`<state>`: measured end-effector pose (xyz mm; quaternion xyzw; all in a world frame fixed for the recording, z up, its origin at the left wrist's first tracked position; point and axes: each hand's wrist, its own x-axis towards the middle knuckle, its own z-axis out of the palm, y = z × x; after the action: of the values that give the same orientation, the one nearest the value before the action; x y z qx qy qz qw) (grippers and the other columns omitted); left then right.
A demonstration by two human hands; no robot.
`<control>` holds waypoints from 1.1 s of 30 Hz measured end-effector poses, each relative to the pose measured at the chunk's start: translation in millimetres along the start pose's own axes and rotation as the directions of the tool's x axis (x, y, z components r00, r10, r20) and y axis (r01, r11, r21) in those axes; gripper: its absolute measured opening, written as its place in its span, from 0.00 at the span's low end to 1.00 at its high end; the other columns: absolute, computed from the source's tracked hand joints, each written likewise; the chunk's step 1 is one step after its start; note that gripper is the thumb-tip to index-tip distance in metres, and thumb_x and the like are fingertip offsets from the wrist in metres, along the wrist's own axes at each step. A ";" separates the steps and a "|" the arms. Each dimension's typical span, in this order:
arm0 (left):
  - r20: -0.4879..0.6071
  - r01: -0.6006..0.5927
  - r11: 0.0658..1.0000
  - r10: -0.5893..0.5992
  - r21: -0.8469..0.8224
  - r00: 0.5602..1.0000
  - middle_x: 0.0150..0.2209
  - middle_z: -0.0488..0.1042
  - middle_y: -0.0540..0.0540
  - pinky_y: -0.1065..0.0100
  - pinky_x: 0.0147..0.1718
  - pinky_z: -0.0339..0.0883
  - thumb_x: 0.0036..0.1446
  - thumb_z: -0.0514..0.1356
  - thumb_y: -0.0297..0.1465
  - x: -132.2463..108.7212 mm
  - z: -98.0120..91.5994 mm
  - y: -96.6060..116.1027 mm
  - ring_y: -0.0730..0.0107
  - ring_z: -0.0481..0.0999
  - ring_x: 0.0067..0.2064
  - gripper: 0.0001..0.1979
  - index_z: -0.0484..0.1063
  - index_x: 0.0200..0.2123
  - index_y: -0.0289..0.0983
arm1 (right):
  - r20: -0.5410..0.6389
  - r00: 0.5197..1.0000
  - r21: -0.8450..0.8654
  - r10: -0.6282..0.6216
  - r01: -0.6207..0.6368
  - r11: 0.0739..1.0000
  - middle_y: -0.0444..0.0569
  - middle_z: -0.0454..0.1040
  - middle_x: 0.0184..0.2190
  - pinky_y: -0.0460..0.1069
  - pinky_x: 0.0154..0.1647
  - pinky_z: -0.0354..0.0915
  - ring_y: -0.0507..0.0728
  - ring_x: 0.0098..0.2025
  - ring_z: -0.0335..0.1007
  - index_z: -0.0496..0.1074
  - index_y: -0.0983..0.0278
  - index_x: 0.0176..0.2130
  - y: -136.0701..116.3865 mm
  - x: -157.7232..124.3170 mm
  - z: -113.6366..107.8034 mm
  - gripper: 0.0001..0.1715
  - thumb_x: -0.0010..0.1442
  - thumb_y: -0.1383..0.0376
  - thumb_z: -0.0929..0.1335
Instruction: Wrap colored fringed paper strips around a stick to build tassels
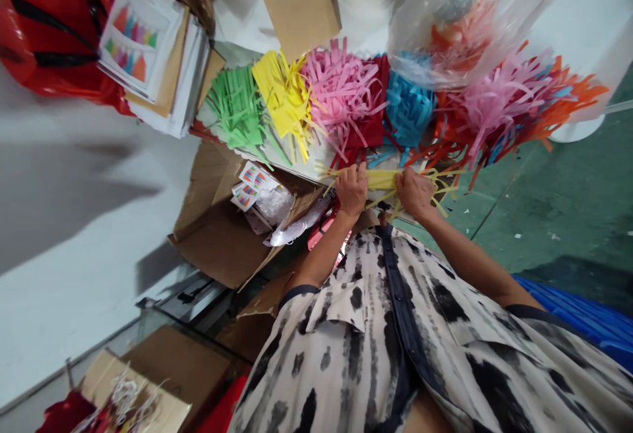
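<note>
Head: pale-yellow tassel [382, 179], printed cards [254, 176]

I see someone in a black-blotched shirt [349, 341] holding a pale yellow fringed bundle [382, 179] crosswise, the left grip [352, 189] and the right grip [414, 190] closed round it, its ends poking out past both. Just beyond, green, bright yellow, pink, red and blue fringed bundles [341, 90] lie in a row on the surface [324, 155]. An open cardboard box [212, 248] holding printed cards [253, 182] sits to the left

Light is soft; grey shadows mark the pale wall [64, 327], the red bag [54, 21] glints, and edges stretch and blur.
</note>
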<state>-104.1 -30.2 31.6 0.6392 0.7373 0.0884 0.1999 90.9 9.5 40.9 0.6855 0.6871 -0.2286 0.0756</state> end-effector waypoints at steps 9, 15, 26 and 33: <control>0.227 -0.516 0.853 0.520 -0.082 0.823 0.71 0.76 0.35 0.46 0.77 0.64 0.79 0.55 0.34 -19.6 17.3 9.2 0.50 0.73 0.75 0.25 0.72 0.73 0.35 | 0.067 0.996 -0.016 -0.062 0.063 0.998 0.68 0.85 0.48 0.55 0.41 0.56 0.69 0.44 0.79 0.77 0.68 0.59 0.3 1.1 -12.3 0.26 0.78 0.57 0.59; 0.227 -0.540 0.838 0.543 -0.081 0.808 0.73 0.74 0.37 0.47 0.75 0.65 0.79 0.55 0.33 -16.2 15.3 -0.4 0.52 0.71 0.75 0.25 0.71 0.75 0.39 | -0.064 0.984 -0.002 -0.168 0.168 0.986 0.65 0.83 0.56 0.60 0.53 0.67 0.73 0.57 0.78 0.81 0.66 0.57 65.4 -4.5 -53.2 0.26 0.65 0.68 0.64; 0.252 -0.619 0.785 0.597 0.013 0.762 0.74 0.74 0.39 0.44 0.73 0.65 0.79 0.56 0.40 -12.2 20.2 -20.2 0.49 0.71 0.75 0.25 0.73 0.74 0.49 | -0.092 0.850 0.204 -0.519 0.526 0.826 0.57 0.85 0.59 0.65 0.65 0.71 0.68 0.61 0.79 0.83 0.58 0.60 32.8 -46.9 1.5 0.26 0.71 0.69 0.63; 0.235 -0.660 0.749 0.632 0.059 0.739 0.74 0.73 0.42 0.47 0.72 0.64 0.77 0.58 0.44 -10.9 27.3 -33.2 0.48 0.71 0.74 0.30 0.65 0.79 0.54 | -0.346 0.904 0.248 -0.250 0.345 0.905 0.55 0.88 0.48 0.76 0.68 0.65 0.75 0.58 0.82 0.86 0.53 0.43 110.1 -41.1 3.8 0.10 0.68 0.63 0.72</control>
<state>-122.1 -49.8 -3.9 0.8731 0.4497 0.0362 0.1850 199.6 -34.2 31.5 0.6015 0.7447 -0.2311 -0.1740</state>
